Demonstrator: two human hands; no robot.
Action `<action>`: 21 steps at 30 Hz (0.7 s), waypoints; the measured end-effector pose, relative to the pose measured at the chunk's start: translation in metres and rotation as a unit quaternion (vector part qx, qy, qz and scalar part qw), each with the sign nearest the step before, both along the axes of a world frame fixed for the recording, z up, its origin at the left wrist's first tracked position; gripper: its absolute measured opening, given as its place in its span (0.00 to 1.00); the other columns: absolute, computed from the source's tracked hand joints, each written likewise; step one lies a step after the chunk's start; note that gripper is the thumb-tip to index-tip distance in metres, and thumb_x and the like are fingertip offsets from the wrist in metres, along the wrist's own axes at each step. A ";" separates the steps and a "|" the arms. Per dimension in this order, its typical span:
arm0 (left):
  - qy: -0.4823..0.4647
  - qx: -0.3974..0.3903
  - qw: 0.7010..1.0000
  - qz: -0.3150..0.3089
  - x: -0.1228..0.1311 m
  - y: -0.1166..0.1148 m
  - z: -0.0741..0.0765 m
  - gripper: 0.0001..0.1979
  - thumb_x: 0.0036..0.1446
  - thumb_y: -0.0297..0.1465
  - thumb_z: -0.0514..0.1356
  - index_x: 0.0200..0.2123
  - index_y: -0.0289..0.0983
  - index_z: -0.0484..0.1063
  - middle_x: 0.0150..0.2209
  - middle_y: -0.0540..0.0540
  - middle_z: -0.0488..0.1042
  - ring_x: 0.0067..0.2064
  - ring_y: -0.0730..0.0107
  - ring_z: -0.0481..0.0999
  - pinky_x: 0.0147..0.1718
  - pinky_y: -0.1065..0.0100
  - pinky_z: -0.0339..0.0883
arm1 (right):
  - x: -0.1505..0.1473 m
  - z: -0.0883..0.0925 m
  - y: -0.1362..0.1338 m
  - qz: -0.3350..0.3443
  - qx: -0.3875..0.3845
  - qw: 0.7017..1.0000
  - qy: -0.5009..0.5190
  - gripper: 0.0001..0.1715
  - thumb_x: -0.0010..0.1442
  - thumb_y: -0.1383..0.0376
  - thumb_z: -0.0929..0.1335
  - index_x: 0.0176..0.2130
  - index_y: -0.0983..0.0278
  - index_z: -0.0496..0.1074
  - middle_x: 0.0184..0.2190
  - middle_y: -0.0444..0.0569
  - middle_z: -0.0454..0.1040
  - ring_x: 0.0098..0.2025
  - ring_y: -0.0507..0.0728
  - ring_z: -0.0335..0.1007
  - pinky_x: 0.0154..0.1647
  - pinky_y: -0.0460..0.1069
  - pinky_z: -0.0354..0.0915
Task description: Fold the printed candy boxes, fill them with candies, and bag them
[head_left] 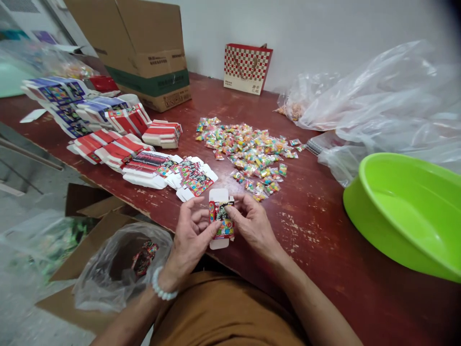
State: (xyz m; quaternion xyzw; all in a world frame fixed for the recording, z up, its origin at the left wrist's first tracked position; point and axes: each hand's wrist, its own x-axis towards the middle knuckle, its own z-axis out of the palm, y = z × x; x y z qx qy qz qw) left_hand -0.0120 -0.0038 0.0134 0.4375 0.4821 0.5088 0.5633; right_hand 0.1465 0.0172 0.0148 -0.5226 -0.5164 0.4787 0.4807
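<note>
Between both hands is a small printed candy box (222, 222), its white flaps sticking out at top and bottom. My left hand (192, 228) grips its left side, thumb on the front. On the right side, my right hand (254, 223) pinches it with the thumb over the printed face. Just beyond lie flattened candy boxes (196, 178) fanned out on the red table (302, 216). A heap of small clear candy packets (248, 149) with colourful sweets spreads across the table behind the hands.
Stacks of red cartons (122, 149) and blue cartons (68, 103) line the left. Behind them stands a cardboard box (144, 57); a checkered paper bag (248, 69) is by the wall. A green basin (396, 216) and plastic sheeting (378, 96) are right. Below left is a bag-lined box (97, 274).
</note>
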 end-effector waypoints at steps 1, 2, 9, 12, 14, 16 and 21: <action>0.010 0.011 1.000 0.007 0.000 -0.002 -0.001 0.38 0.50 0.31 0.72 0.60 0.45 0.59 0.42 0.48 0.78 0.35 0.68 0.80 0.35 0.69 0.75 | -0.001 -0.002 -0.001 -0.009 0.000 1.000 0.010 0.19 0.57 0.58 0.71 0.47 0.62 0.70 0.29 0.43 0.75 0.30 0.54 0.70 0.30 0.47 0.66; 0.020 0.020 1.000 0.007 0.000 -0.003 -0.002 0.38 0.51 0.30 0.71 0.62 0.46 0.59 0.43 0.48 0.77 0.37 0.68 0.80 0.36 0.69 0.75 | -0.003 -0.004 -0.003 -0.016 0.005 1.000 0.019 0.23 0.57 0.58 0.71 0.51 0.61 0.68 0.29 0.42 0.75 0.30 0.54 0.71 0.30 0.47 0.66; -0.023 -0.024 0.998 -0.055 -0.005 0.005 -0.001 0.21 0.51 0.32 0.71 0.48 0.39 0.73 0.39 0.47 0.79 0.38 0.67 0.78 0.37 0.69 0.74 | 0.000 -0.013 -0.004 0.030 0.014 0.996 0.086 0.11 0.59 0.57 0.72 0.39 0.61 0.75 0.30 0.43 0.75 0.31 0.52 0.68 0.34 0.47 0.65; -0.037 -0.055 0.994 -0.082 -0.008 0.009 -0.003 0.15 0.53 0.35 0.70 0.42 0.38 0.75 0.34 0.48 0.79 0.33 0.69 0.76 0.33 0.70 0.72 | 0.007 -0.012 0.004 0.065 -0.062 0.989 0.120 0.17 0.55 0.54 0.75 0.29 0.64 0.74 0.26 0.43 0.74 0.29 0.51 0.67 0.33 0.47 0.65; -0.013 -0.045 0.995 -0.089 -0.009 0.010 -0.004 0.12 0.56 0.37 0.68 0.40 0.38 0.76 0.35 0.48 0.79 0.34 0.69 0.76 0.34 0.70 0.72 | 0.011 -0.013 0.009 0.081 -0.091 0.984 0.127 0.17 0.51 0.55 0.77 0.28 0.65 0.74 0.26 0.43 0.74 0.28 0.51 0.67 0.32 0.47 0.65; 0.024 -0.019 0.996 -0.089 -0.010 0.010 -0.006 0.10 0.57 0.37 0.67 0.39 0.38 0.77 0.37 0.47 0.79 0.36 0.68 0.77 0.36 0.71 0.72 | 0.012 -0.014 0.012 0.089 -0.085 0.984 0.127 0.19 0.48 0.57 0.79 0.35 0.64 0.75 0.27 0.43 0.75 0.29 0.52 0.70 0.32 0.47 0.66; -0.058 -0.047 0.994 -0.077 -0.010 0.008 -0.007 0.21 0.54 0.35 0.71 0.49 0.43 0.69 0.34 0.52 0.78 0.35 0.70 0.78 0.35 0.71 0.72 | 0.011 -0.017 0.010 0.110 0.018 0.993 0.035 0.11 0.57 0.58 0.75 0.38 0.62 0.78 0.33 0.47 0.79 0.34 0.54 0.73 0.35 0.49 0.68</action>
